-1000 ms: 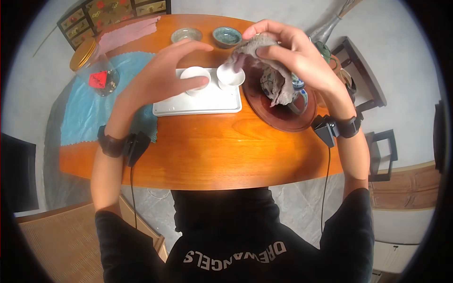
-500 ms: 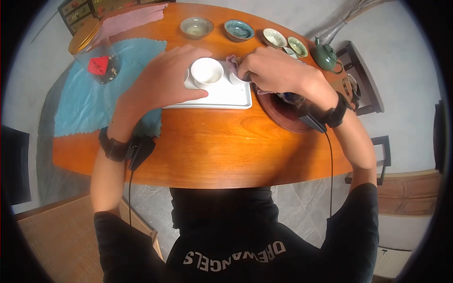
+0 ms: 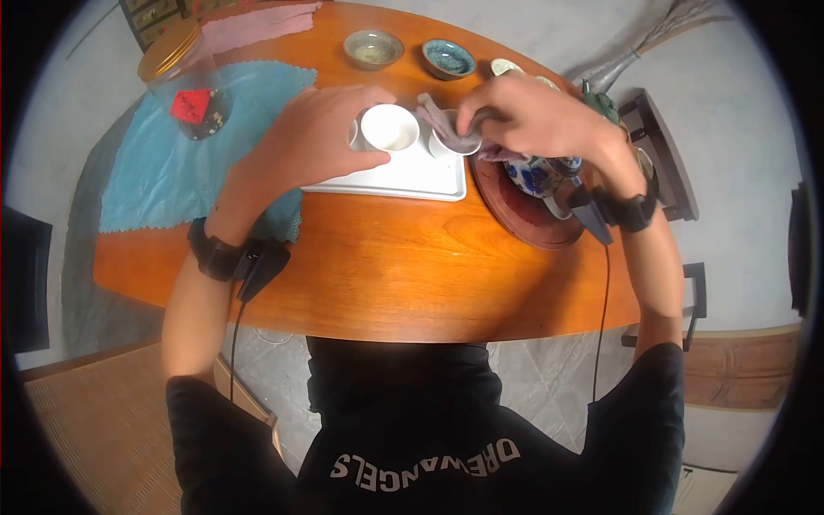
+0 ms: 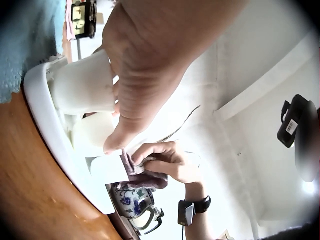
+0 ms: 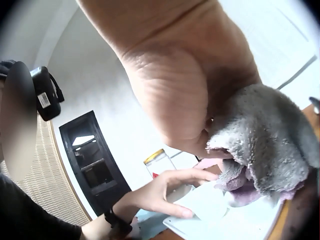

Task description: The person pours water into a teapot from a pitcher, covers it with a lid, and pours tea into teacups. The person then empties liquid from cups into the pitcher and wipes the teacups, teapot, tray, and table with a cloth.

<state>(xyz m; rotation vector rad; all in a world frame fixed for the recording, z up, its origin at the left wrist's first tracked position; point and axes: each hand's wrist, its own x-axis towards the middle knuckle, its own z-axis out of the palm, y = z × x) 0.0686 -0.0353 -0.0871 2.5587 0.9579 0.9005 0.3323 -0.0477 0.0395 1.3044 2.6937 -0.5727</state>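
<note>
On a white tray [image 3: 386, 182] stand small white cups. My left hand [image 3: 313, 133] holds the middle white cup [image 3: 390, 129] between thumb and fingers; the thumb lies at its rim in the left wrist view. Another white cup [image 4: 82, 85] sits under the left palm, mostly covered in the head view. My right hand [image 3: 545, 120] grips a grey and mauve cloth [image 5: 265, 140], part of which is tucked into the right-hand cup [image 3: 442, 146]. Its fingertips are at that cup's mouth.
A blue-and-white teapot [image 3: 528, 176] stands on a round brown tray [image 3: 515, 215] below the right hand. Bowls [image 3: 373, 50] line the far side, with a green teapot [image 3: 601, 101] at right. A gold-lidded jar [image 3: 193, 90] stands on a blue cloth [image 3: 142, 184] at left.
My right hand came down from above the brown tray with the bunched cloth and put part of it into the right-hand cup. The left hand closed round the middle cup.
</note>
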